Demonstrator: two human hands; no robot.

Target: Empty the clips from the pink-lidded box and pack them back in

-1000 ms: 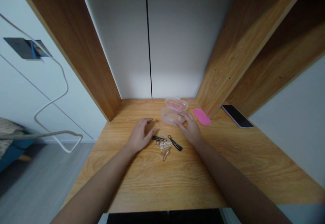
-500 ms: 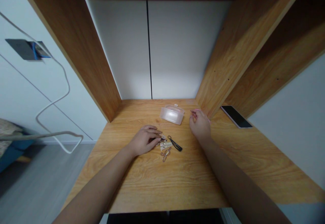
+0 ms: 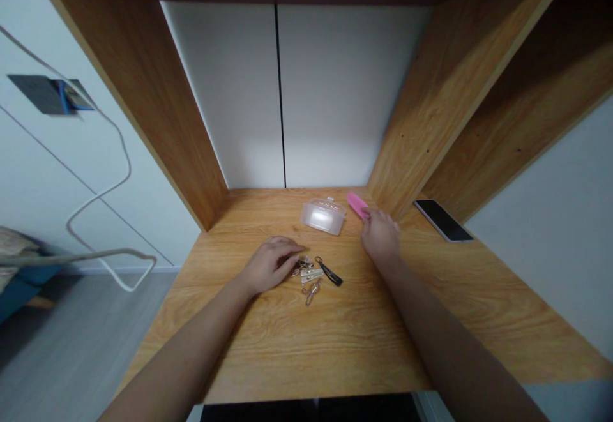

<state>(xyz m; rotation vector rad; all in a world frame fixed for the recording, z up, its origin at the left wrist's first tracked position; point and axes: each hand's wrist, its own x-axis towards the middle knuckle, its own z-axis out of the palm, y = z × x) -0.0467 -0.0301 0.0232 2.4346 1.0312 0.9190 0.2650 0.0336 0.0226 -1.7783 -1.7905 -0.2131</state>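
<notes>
My right hand (image 3: 382,235) has its fingers closed on the near end of a flat, rounded pink object (image 3: 357,205); its exact kind is unclear. To its left lies a small clear pinkish plastic box (image 3: 323,216) on the desk. My left hand (image 3: 269,265) rests on the wood with its fingers loosely extended and apart, beside a small pile of metal pieces (image 3: 304,263). Among them are light-coloured metal clips (image 3: 311,275) and a looped wire piece (image 3: 313,292). A slim black clip (image 3: 329,272) with a ring at one end lies to the pile's right.
A phone (image 3: 444,221) lies at the right by the wall. Wooden side panels (image 3: 438,109) and a white back panel (image 3: 330,96) enclose the desk (image 3: 306,352). A white cable (image 3: 125,147) hangs at the left near a wall socket (image 3: 76,96).
The pink object has come into plain view in my right hand, pointing up and left. My left hand has drawn slightly left, its fingers uncovering more of the metal pieces.
</notes>
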